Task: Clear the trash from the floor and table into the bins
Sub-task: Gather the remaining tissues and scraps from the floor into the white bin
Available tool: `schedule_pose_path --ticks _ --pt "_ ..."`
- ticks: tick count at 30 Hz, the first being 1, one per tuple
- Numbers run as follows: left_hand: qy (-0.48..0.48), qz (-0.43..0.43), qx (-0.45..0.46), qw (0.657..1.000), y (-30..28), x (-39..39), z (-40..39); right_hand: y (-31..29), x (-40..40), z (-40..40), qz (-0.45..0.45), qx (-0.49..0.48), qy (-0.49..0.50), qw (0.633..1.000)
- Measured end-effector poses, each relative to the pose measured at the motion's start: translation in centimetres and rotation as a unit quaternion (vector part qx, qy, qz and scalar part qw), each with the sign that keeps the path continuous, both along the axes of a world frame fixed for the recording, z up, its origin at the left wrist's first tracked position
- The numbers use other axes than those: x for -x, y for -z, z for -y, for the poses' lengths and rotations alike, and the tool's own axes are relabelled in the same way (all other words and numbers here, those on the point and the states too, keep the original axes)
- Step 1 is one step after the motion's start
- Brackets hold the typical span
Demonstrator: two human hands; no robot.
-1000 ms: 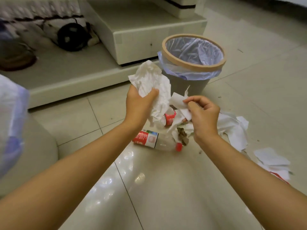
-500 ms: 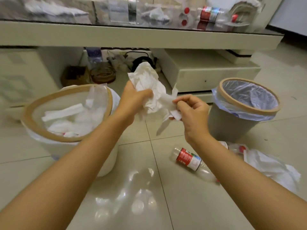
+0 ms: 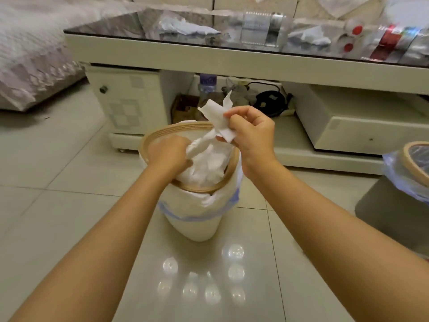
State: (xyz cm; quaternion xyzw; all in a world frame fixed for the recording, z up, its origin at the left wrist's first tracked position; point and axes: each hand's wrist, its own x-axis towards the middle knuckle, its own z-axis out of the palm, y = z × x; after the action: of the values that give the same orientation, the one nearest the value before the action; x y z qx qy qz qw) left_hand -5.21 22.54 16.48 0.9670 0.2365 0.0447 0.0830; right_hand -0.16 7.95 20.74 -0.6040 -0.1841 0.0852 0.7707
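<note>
Both hands have come down to the white bin since half a second ago, when they held the tissues up in the air between the two bins. There is only the head view.

Now the left hand (image 3: pixel 168 154) is down inside the rim of the white bin (image 3: pixel 189 189), on its left side. Its fingers are curled round a wad of tissue (image 3: pixel 202 145), likely pushing it down so it stays in. The bin is already piled high with white paper (image 3: pixel 209 168), so a push helps it fit.

The right hand (image 3: pixel 251 130) sits just above the far right edge of the rim. Its thumb and fingers pinch a small torn tissue piece (image 3: pixel 218 117), held over the opening so it should drop straight in when let go.

A twisted strip of tissue runs between the two hands, so the paper may still be joined.

A second bin (image 3: pixel 411 159) with a clear bag stands at the right edge of the picture, well apart.

More trash waits on the glass table (image 3: pixel 162 52): crumpled tissues (image 3: pixel 185 27) near the middle of the top and plastic bottles (image 3: pixel 385 40) toward its right end. So the job looks far from done.
</note>
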Motion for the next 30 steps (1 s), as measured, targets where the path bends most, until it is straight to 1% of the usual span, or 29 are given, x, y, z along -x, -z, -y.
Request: schedule_pose_path --ticks 1,2,3,4,5,6,7,8,9,11,12,13,14,16,18,20,22,25,27,30 --pt "0.006 -0.006 0.047 0.999 0.2 0.1 -0.1 0.6 -0.3 -0.5 -0.002 0.029 -0.004 1.0" --pt "0.006 0.002 0.105 0.994 0.4 0.1 -0.3 1.4 -0.8 -0.9 0.0 0.081 -0.004 0.997" --pt "0.0 0.022 0.161 0.987 0.4 0.1 -0.4 2.2 -1.2 -1.2 0.019 0.16 -0.004 0.987" --pt "-0.011 0.048 0.216 0.975 0.4 0.2 -0.4 3.1 -1.7 -1.4 0.053 0.253 -0.008 0.966" --pt "-0.02 0.082 0.271 0.959 0.4 0.1 -0.5 3.8 -2.1 -1.5 0.093 0.341 -0.022 0.935" --pt "-0.025 0.116 0.329 0.937 0.6 -0.1 -0.5 4.3 -2.2 -1.4 0.129 0.405 -0.044 0.904" --pt "-0.026 0.141 0.379 0.914 0.6 -0.3 -0.3 4.5 -2.0 -1.3 0.159 0.442 -0.068 0.88" --pt "-0.023 0.15 0.411 0.899 0.7 -0.6 -0.1 4.6 -1.8 -1.1 0.183 0.462 -0.091 0.863" --pt "-0.012 0.14 0.423 0.895 0.9 -0.8 0.2 4.6 -1.6 -0.9 0.2 0.475 -0.109 0.85" --pt "0.039 0.075 0.397 0.914 1.4 -1.3 0.9 4.5 -1.6 -0.4 0.221 0.504 -0.139 0.824" --pt "0.061 0.055 0.378 0.922 1.6 -1.7 1.2 4.5 -1.7 -0.1 0.227 0.512 -0.147 0.816" --pt "0.068 0.055 0.365 0.927 1.8 -2.1 1.5 4.5 -1.8 0.3 0.232 0.51 -0.147 0.815" --pt "0.058 0.074 0.366 0.926 1.9 -2.5 1.7 4.6 -1.9 0.7 0.233 0.502 -0.136 0.821" --pt "0.031 0.16 0.371 0.914 1.8 -2.9 2.0 4.5 -1.8 1.8 0.24 0.468 -0.091 0.845" --pt "0.042 0.242 0.364 0.899 1.2 -3.1 2.4 4.5 -1.7 3.0 0.259 0.413 -0.045 0.872" --pt "0.078 0.279 0.331 0.898 0.4 -3.1 3.4 4.7 -1.7 4.2 0.29 0.36 -0.009 0.887" --pt "0.118 0.302 0.294 0.899 -0.1 -3.3 4.9 5.0 -1.6 5.6 0.321 0.326 0.028 0.889" --pt "0.176 0.32 0.28 0.888 -0.7 -3.5 8.0 5.6 -1.5 8.6 0.343 0.305 0.095 0.883" --pt "0.216 0.316 0.279 0.881 -0.5 -3.8 10.6 6.4 -1.4 11.3 0.332 0.3 0.131 0.885" --pt "0.269 0.269 0.278 0.882 0.9 -4.5 15.2 8.2 -1.2 16.6 0.298 0.319 0.167 0.884"
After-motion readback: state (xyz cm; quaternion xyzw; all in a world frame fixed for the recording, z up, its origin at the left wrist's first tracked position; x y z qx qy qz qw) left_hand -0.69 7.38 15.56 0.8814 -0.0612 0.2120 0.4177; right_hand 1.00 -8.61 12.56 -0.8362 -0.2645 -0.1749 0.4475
